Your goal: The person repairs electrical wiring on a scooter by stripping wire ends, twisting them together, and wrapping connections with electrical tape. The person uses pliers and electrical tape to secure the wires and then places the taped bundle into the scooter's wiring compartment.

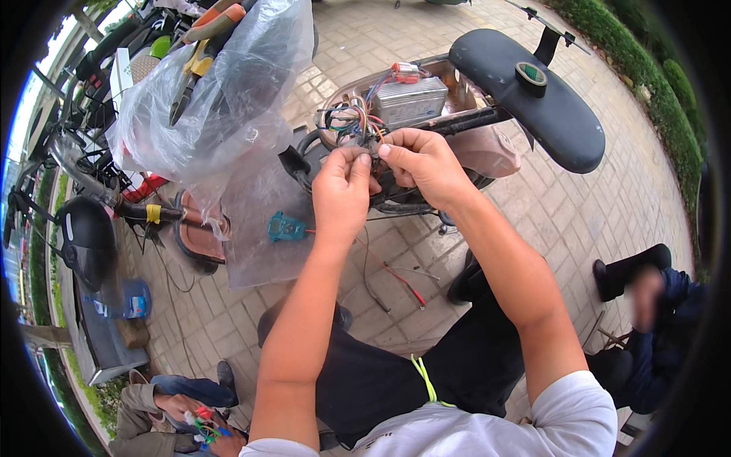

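One bare left hand (344, 179) and right hand (421, 161) (close together) pinched thin multicoloured wires (356, 118) beside a ribbed silver metal box (411, 103).

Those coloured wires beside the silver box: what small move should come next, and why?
Perhaps the left hand should steady the coloured wires while the right hand eases one strand clear: both hands meet at the bundle's near end, and the strands crowd together beside the silver box. Exactly what they pinch is unclear.
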